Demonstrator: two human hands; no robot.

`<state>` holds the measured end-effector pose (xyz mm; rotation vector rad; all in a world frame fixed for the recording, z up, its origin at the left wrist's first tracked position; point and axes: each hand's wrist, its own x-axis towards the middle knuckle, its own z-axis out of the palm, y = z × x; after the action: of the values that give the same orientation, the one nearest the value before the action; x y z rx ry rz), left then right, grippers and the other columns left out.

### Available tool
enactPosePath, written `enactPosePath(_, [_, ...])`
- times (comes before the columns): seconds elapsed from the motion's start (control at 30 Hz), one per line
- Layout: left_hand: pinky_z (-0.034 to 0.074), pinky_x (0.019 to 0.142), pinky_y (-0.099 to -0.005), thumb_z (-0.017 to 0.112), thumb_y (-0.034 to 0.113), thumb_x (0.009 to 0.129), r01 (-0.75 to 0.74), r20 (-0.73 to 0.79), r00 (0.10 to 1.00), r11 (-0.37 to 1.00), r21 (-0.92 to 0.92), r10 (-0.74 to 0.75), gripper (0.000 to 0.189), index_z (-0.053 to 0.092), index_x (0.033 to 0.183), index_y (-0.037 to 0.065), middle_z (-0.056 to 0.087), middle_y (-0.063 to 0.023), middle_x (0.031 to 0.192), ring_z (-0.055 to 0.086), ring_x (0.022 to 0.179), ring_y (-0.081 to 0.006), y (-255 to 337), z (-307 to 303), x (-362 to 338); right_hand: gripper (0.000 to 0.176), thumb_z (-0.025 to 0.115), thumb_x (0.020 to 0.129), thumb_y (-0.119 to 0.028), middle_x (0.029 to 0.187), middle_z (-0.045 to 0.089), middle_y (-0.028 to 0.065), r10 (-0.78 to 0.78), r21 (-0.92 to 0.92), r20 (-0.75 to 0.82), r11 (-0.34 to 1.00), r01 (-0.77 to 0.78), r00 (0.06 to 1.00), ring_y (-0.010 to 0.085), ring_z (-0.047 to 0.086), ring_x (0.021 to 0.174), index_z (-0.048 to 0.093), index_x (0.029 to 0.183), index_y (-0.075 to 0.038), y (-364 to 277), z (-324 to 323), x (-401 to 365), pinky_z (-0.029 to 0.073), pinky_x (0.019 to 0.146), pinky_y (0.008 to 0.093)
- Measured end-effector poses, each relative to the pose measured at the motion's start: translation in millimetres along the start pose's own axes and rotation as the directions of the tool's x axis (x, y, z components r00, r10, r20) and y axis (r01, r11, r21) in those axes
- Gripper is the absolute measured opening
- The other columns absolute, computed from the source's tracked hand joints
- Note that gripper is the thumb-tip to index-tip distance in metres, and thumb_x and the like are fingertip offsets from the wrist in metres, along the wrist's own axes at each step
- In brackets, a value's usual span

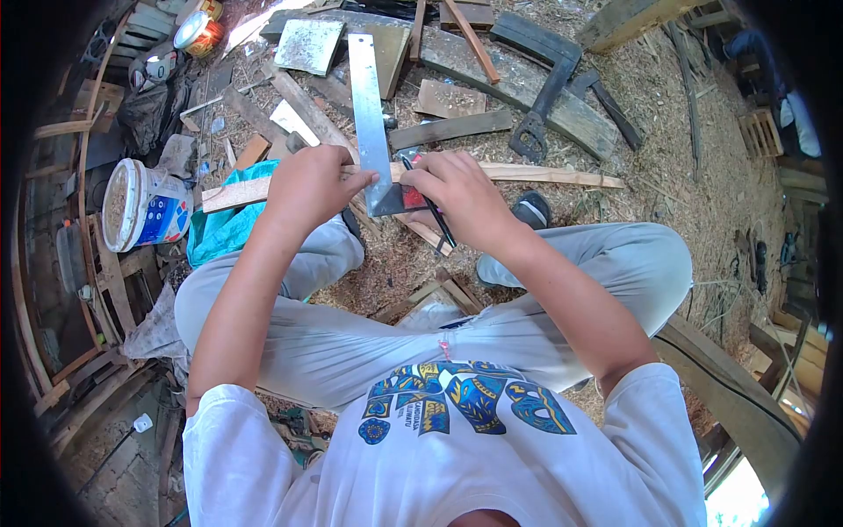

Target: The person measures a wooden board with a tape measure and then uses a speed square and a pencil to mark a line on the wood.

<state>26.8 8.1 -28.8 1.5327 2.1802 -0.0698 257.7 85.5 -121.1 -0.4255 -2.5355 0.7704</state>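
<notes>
A long pale wooden strip (544, 175) lies crosswise in front of me, its left end (235, 194) sticking out past my left hand. My left hand (312, 183) is closed around the strip, with its thumb against the try square. The try square (366, 105) has its metal blade across the strip, pointing away from me, and its dark and red stock on my side. In my right hand (465, 198), closed, is a slim black pen (436, 213), its upper end beside the square. The right fingers partly hide the stock and the strip.
A handsaw (544, 97) lies among boards on the shavings-covered ground ahead. At left stand a white bucket (132, 206) and a teal bag (219, 230). A heavy timber (571, 123) runs beyond the saw. My bent knees flank the work.
</notes>
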Motion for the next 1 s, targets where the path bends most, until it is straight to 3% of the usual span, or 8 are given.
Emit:
enactPosePath(0.43, [0.059, 0.080, -0.0473, 0.081, 0.048, 0.091, -0.022, -0.018, 1.000, 1.000, 0.009, 0.022, 0.050, 0.081, 0.107, 0.000, 0.079, -0.0212, 0.096, 0.077, 0.090, -0.0383, -0.2, 1.8, -3.6, 0.048, 0.086, 0.079, -0.025, 0.111, 0.062, 0.0073, -0.026, -0.021, -0.003, 0.999, 0.026, 1.000, 0.0287, 0.061, 0.114, 0.065, 0.120, -0.012, -2.3, 1.0, 0.6, 0.044, 0.096, 0.0433])
enactPosePath(0.53, [0.059, 0.081, -0.0474, 0.081, 0.047, 0.091, -0.008, 0.004, 1.000, 0.999, 0.032, 0.008, 0.049, 0.081, 0.106, 0.001, 0.078, -0.0216, 0.097, 0.076, 0.091, -0.0393, -0.4, 1.7, -2.4, 0.044, 0.083, 0.084, -0.027, 0.114, 0.065, 0.0099, -0.010, 0.001, 0.020, 1.000, 0.010, 1.000, 0.0336, 0.062, 0.113, 0.067, 0.122, -0.011, -3.7, -1.1, 0.8, 0.045, 0.097, 0.0458])
enactPosePath(1.0, [0.059, 0.082, -0.0481, 0.081, 0.046, 0.090, -0.016, -0.028, 0.999, 0.999, 0.033, 0.017, 0.048, 0.081, 0.105, 0.001, 0.077, -0.0223, 0.096, 0.076, 0.091, -0.0399, 0.2, 2.8, -4.1, 0.046, 0.085, 0.082, -0.028, 0.113, 0.066, 0.0097, -0.014, -0.008, 0.003, 1.000, 0.014, 1.000, 0.0327, 0.063, 0.112, 0.068, 0.121, -0.011, -4.6, -0.1, 1.4, 0.046, 0.096, 0.0451])
